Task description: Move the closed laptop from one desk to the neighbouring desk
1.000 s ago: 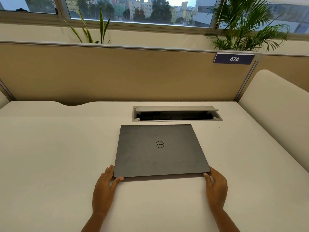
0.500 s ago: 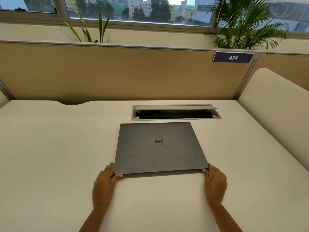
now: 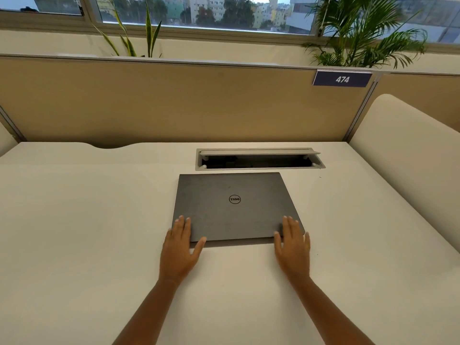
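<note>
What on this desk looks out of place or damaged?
Nothing looks damaged. The closed laptop lies flat, both hands resting on its near corners. Only the cable hatch behind it stands out: its lid is propped open, showing the dark recess.

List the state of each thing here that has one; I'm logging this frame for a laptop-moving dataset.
laptop: closed, flat on the desk, logo up.
left hand: open, fingers on the lid's near left corner, thumb at the front edge.
right hand: open, fingers on the lid's near right corner.
cable hatch: flap raised, slot open.
desk: bearing the laptop.
</note>
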